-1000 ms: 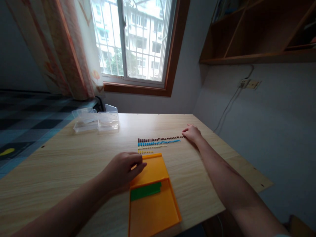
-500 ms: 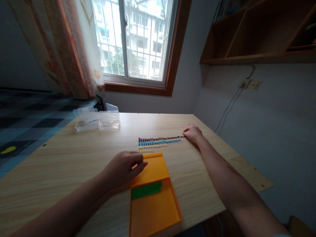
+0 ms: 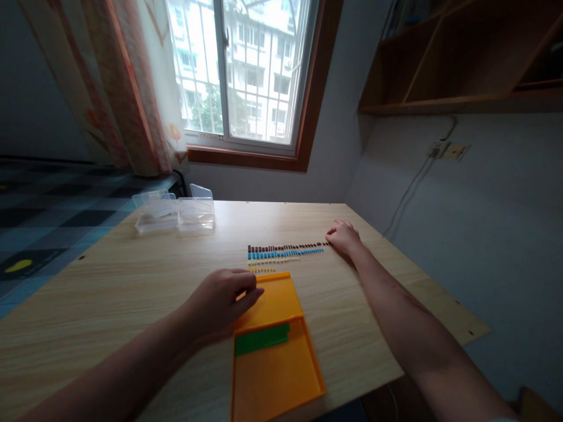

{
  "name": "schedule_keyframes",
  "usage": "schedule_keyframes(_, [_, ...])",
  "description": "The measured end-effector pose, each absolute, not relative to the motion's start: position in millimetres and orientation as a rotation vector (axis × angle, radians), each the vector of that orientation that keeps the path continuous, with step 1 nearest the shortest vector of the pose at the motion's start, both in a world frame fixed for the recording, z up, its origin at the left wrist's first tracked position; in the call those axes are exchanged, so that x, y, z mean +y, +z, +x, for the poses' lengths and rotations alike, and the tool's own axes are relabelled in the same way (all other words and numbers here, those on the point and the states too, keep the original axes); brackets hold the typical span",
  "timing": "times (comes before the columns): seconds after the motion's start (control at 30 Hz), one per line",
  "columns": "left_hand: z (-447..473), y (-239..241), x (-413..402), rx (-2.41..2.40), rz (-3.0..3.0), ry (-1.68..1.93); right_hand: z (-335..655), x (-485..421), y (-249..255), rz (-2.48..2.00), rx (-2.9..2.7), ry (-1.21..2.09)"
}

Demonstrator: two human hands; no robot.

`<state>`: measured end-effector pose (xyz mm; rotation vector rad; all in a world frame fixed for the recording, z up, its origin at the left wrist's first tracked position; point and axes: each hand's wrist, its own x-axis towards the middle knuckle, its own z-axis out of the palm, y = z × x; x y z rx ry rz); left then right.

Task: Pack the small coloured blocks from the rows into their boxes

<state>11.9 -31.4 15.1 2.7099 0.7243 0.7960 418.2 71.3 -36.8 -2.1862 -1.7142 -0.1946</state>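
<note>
My right hand [image 3: 343, 237] reaches to the far right end of a row of small dark brown blocks [image 3: 281, 247]. Its thumb and forefinger are pinched together at the last block, and whatever is between them is too small to make out. Just in front run a row of blue blocks [image 3: 285, 254] and shorter rows of pale and yellow blocks [image 3: 264, 270]. My left hand [image 3: 233, 293] hovers or rests over the left edge of an open orange plastic case [image 3: 279, 293]; contact is unclear. Its fingers curl loosely, the thumb is apart, and nothing shows in it. A green strip [image 3: 262, 340] lies inside the case.
Clear plastic boxes [image 3: 176, 214] with raised lids stand at the back left of the wooden table [image 3: 132, 293]. Beyond are a window [image 3: 255, 76], a curtain [image 3: 132, 88] and a checked bed cover [image 3: 57, 217]. A wooden shelf [image 3: 440, 108] hangs on the right wall.
The whole view has shifted very slightly. Both hands and the blocks keep their places.
</note>
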Motion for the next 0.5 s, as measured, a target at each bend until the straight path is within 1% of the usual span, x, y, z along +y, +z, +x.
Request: schedule_keyframes(0.5, [12, 16, -32, 0.728, 2.709, 0.788, 403, 60, -25, -2.127, -1.677, -0.232])
